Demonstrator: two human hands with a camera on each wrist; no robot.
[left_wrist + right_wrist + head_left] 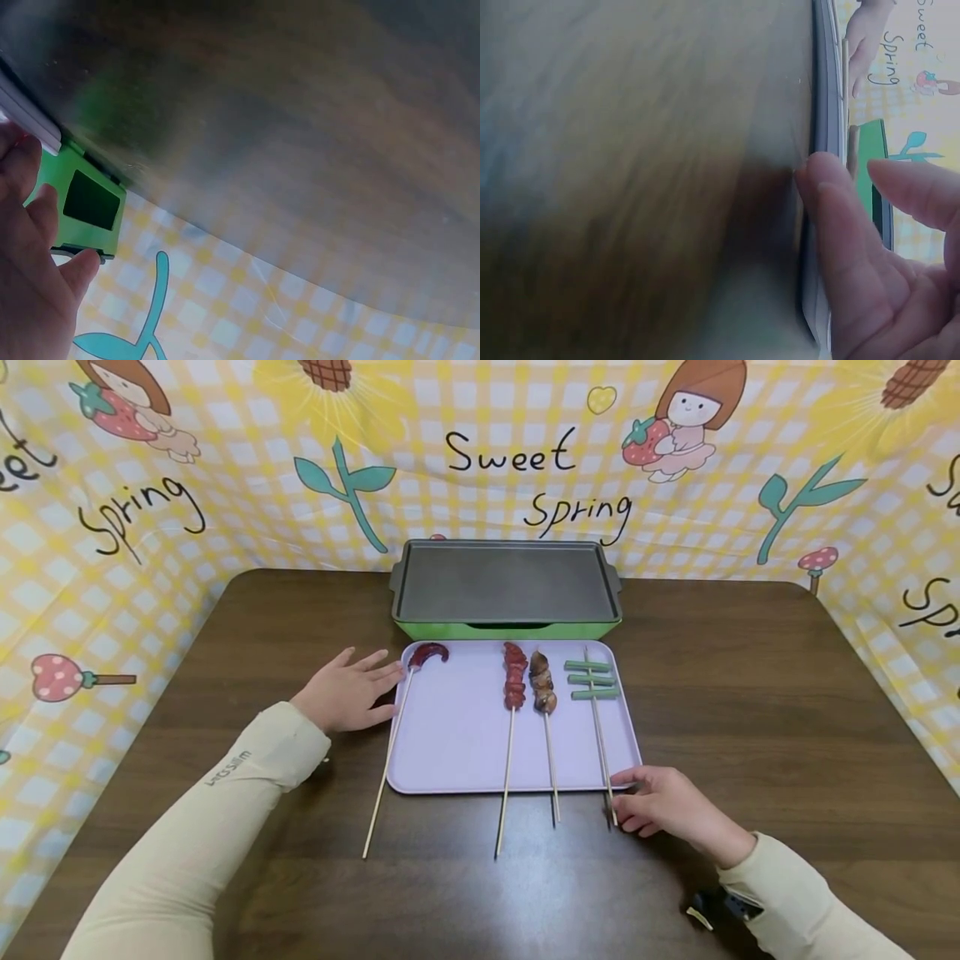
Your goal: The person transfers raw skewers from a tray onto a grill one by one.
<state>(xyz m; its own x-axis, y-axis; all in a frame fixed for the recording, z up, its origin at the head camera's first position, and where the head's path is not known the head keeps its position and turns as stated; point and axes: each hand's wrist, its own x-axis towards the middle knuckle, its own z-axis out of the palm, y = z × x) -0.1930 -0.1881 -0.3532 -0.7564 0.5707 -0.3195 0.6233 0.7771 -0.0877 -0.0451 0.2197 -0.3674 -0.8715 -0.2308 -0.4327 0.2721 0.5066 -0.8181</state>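
In the head view, a lilac tray (450, 752) holds several skewers with their sticks over the near edge. A curled dark red tentacle skewer (429, 653) lies at the left. Near the middle are a red meat skewer (514, 677) and a brown skewer (543, 685); a green bean skewer (592, 681) lies at the right. My left hand (348, 692), fingers spread, touches the tray's left edge. At the near right corner is my right hand (667, 806), beside the green skewer's stick. The right wrist view shows its thumb (907, 187) apart from its fingers (844, 232).
A green grill with a dark flat top (506, 581) stands directly behind the tray. Brown wooden tabletop (750, 693) surrounds them, backed by a checked cloth (480, 410). A small dark object (720, 906) lies at the right cuff.
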